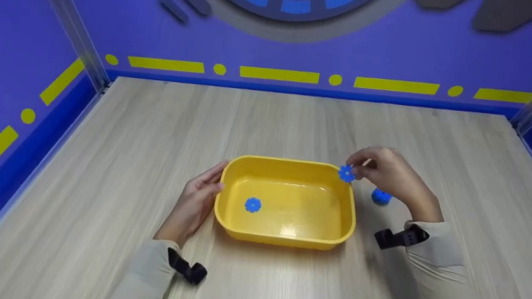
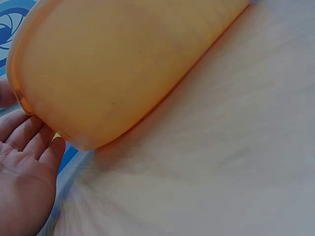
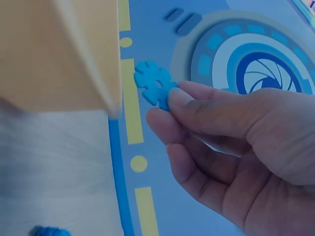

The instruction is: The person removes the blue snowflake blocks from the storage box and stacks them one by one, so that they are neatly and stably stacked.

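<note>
A yellow plastic basin [image 1: 284, 239] sits on the table, and one blue flower-shaped plastic piece [image 1: 253, 205] lies flat on its floor toward the left. My left hand [image 1: 194, 205] holds the basin's left end, its thumb at the rim and its fingers [image 2: 29, 132] against the outer wall. Above the basin's far right corner, my right hand [image 1: 386, 173] pinches another blue notched disc [image 3: 152, 82] between thumb and fingertips. A small stack of blue pieces [image 1: 381, 197] stands on the table below that hand, right of the basin; the right wrist view catches only its top.
The wood-grain tabletop [image 1: 158, 128] surrounds the basin. Purple-blue panels [image 1: 280, 51] with yellow markings wall in its back and both sides. Each wrist wears a black strap [image 1: 401, 237] with a small device.
</note>
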A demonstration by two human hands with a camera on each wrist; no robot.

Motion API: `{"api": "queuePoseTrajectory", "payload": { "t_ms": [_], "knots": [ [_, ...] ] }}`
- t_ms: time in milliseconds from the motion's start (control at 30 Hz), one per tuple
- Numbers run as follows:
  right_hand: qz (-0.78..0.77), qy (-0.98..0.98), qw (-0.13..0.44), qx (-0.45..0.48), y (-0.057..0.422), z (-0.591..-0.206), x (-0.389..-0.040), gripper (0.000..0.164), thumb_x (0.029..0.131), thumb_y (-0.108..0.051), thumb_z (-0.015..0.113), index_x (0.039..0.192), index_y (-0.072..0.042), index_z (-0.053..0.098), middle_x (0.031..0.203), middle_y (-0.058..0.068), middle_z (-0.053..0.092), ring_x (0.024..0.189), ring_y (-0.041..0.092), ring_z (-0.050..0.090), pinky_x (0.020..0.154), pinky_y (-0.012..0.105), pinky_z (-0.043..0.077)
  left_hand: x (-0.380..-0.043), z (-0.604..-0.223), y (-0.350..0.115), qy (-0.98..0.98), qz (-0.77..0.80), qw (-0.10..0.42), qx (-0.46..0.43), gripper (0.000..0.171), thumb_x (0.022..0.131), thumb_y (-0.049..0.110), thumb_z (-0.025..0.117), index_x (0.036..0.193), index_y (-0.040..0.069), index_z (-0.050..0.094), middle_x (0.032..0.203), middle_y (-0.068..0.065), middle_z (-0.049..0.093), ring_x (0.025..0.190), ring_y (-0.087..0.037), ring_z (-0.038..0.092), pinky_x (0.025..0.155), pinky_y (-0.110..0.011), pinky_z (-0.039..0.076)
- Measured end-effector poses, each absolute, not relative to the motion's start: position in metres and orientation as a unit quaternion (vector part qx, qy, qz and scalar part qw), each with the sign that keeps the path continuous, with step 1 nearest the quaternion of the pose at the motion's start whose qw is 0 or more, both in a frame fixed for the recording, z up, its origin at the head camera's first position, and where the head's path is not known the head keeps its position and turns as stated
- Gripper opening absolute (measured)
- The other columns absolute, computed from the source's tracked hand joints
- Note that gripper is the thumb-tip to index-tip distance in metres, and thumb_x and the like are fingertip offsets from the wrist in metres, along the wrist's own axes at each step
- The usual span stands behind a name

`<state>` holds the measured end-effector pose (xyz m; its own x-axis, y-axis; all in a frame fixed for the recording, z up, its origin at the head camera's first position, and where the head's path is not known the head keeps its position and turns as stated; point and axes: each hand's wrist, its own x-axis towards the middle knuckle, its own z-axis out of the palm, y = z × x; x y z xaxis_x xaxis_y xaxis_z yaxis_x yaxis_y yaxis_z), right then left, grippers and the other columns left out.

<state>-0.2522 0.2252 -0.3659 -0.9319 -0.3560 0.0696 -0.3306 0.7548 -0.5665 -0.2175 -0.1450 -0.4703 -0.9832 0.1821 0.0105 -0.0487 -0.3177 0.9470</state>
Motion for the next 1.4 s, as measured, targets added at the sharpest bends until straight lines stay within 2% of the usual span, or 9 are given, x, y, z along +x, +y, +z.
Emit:
{"api": "queuePoseTrajectory", "payload": {
  "t_ms": [267,433,700,1067,1400],
  "knots": [
    [-0.331,0.932,-0.006,-0.146,0.248,-0.376,-0.250,0.017,0.089,0.001,0.062,0.104,-0.001,0.071,0.099,0.016,0.069,0.083,0.028,0.068,0.079,0.044,0.060,-0.217,-0.470,-0.144,0.575,0.813,0.070,0.057,0.055,0.094,-0.002,0.047,0.147,0.000,0.033,0.156,-0.013,0.030,0.144,-0.022,0.030,0.111,-0.025,0.037],
    [-0.338,0.935,-0.005,-0.112,0.259,-0.381,-0.247,0.017,0.091,-0.003,0.061,0.105,-0.001,0.070,0.101,0.017,0.069,0.084,0.030,0.068,0.077,0.040,0.060,-0.217,-0.471,-0.145,0.575,0.813,0.072,0.062,0.056,0.094,-0.001,0.047,0.148,0.000,0.032,0.157,-0.013,0.029,0.145,-0.022,0.029,0.111,-0.026,0.036],
    [-0.343,0.936,-0.007,-0.082,0.274,-0.394,-0.244,0.018,0.092,-0.005,0.060,0.107,-0.003,0.070,0.102,0.017,0.070,0.084,0.026,0.069,0.075,0.035,0.060,-0.218,-0.471,-0.144,0.575,0.814,0.073,0.048,0.057,0.093,-0.003,0.046,0.148,0.000,0.033,0.156,-0.013,0.031,0.144,-0.022,0.031,0.110,-0.025,0.037],
    [-0.351,0.934,0.019,-0.056,0.289,-0.406,-0.246,0.021,0.093,-0.005,0.058,0.111,0.000,0.069,0.106,0.021,0.069,0.087,0.026,0.067,0.071,0.023,0.056,-0.217,-0.471,-0.147,0.585,0.806,0.072,0.050,0.057,0.093,-0.001,0.048,0.148,0.002,0.033,0.156,-0.012,0.030,0.144,-0.022,0.031,0.112,-0.028,0.036],
    [-0.331,0.941,0.031,-0.054,0.298,-0.411,-0.246,0.025,0.092,-0.008,0.060,0.114,0.001,0.069,0.112,0.023,0.067,0.091,0.030,0.065,0.068,0.023,0.055,-0.218,-0.471,-0.145,0.590,0.803,0.070,0.053,0.056,0.094,-0.001,0.047,0.148,0.001,0.034,0.155,-0.013,0.032,0.144,-0.022,0.031,0.113,-0.028,0.035]
  ]
}}
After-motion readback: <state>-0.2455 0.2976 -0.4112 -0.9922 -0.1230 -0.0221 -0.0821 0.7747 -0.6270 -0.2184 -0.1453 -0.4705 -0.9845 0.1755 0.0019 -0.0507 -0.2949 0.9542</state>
